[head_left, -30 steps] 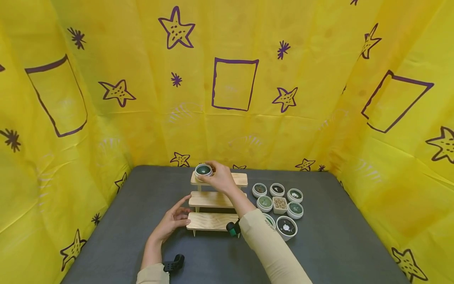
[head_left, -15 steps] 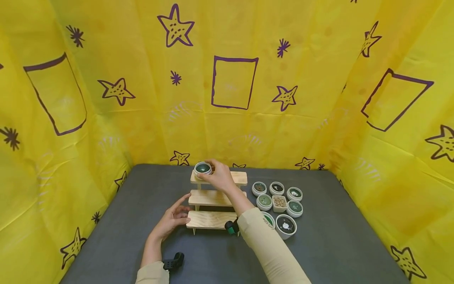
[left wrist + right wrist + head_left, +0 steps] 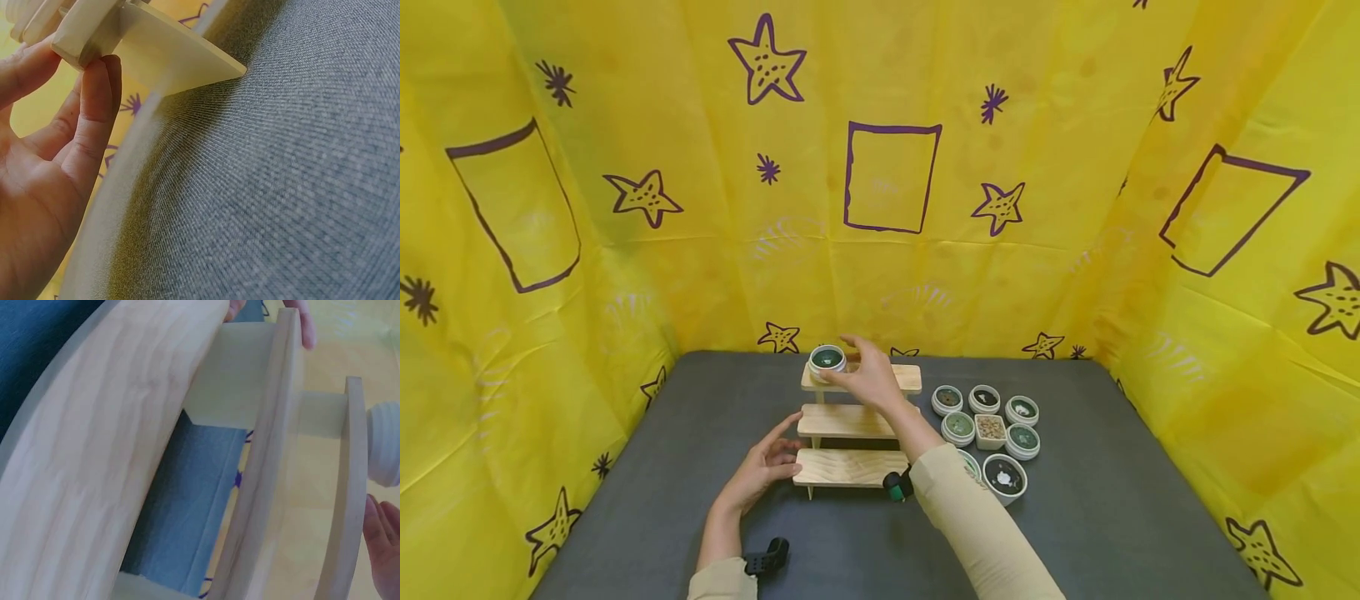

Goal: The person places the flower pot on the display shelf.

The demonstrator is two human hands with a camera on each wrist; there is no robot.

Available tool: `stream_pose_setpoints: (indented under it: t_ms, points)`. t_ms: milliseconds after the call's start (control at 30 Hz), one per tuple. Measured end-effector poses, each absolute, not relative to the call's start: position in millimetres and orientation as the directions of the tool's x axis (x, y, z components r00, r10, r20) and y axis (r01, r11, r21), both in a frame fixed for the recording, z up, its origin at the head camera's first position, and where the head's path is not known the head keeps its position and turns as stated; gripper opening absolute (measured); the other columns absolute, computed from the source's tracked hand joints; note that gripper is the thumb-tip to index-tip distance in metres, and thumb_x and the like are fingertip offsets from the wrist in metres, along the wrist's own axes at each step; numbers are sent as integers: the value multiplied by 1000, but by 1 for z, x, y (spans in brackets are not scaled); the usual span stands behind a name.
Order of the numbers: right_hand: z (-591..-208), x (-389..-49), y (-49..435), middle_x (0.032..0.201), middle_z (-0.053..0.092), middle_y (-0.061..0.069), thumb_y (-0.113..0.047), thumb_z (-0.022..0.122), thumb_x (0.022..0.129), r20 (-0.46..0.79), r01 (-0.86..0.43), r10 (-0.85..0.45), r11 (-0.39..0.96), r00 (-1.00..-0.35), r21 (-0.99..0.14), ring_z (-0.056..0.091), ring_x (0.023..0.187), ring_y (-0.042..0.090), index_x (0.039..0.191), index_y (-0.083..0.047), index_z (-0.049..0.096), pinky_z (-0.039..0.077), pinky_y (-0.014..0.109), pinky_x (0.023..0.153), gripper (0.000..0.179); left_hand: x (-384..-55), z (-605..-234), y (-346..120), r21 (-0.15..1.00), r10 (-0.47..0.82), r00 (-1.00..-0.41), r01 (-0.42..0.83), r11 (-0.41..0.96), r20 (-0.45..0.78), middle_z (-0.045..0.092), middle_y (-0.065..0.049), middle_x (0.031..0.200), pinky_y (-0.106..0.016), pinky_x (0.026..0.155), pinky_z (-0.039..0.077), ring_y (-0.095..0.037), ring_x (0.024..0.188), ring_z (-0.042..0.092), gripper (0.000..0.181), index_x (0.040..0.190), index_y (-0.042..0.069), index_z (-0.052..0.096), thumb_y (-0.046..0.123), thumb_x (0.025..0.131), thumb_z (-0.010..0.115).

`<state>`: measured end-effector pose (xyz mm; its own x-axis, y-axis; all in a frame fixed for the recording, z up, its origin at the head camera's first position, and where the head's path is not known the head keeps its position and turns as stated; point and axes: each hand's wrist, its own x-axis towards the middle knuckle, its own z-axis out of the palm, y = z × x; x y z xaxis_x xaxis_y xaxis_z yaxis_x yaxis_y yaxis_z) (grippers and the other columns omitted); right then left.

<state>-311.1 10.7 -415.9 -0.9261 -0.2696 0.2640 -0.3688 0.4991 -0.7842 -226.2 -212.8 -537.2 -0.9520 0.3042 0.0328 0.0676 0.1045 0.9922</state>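
Note:
A small white ribbed bowl with a dark green inside (image 3: 827,360) stands at the left end of the top shelf of a three-tier wooden stand (image 3: 850,421). My right hand (image 3: 871,377) is beside the bowl, its thumb near the front and its forefinger raised off the rim. In the right wrist view, a narrow gap lies between its fingers (image 3: 375,528) and the bowl (image 3: 384,444). At the stand's lower left my left hand (image 3: 760,468) pinches the end of the bottom shelf between thumb and fingertips (image 3: 97,94), with the forefinger reaching up to the middle shelf.
Right of the stand, several small round bowls with green or dark insides (image 3: 1022,442) cluster around a square dish of pale pebble-like bits (image 3: 990,430). A larger dark-filled bowl (image 3: 1004,477) stands nearest. Yellow cloth walls (image 3: 887,292) enclose the grey tabletop (image 3: 1112,500).
My right hand's fingers have spread and drawn slightly to the right, off the bowl, which stays on the top shelf. My left hand keeps its hold on the stand.

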Motion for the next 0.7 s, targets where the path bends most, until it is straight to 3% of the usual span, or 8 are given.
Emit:
stream_pose_setpoints:
  t_ms: [133,533,700]
  points:
    - [-415,-307,19,144,55,11,-35,81,80,270,-377,-279,476,-921,-794,63,121,31,144,-16,50,55,44,94,74,-226,-537,-213,992,309,-950,77,98,44,50,-25,122,-23,79,53,-10,93,62,84,157,11,23,4,88,70]
    - [-419,-308,53,137,60,6,-34,79,83,262,-358,-269,424,-927,-832,65,117,32,136,-21,57,56,44,91,59,-226,-536,-213,990,310,-948,100,101,64,53,-18,115,-23,79,53,-10,93,63,83,156,11,25,4,88,70]
    - [-421,-306,71,128,67,9,-28,80,83,302,-365,-217,375,-928,-852,66,113,29,130,-16,62,56,40,92,51,-225,-536,-214,990,308,-949,100,100,65,53,-16,114,-23,79,53,-10,93,64,83,156,10,24,3,87,70]
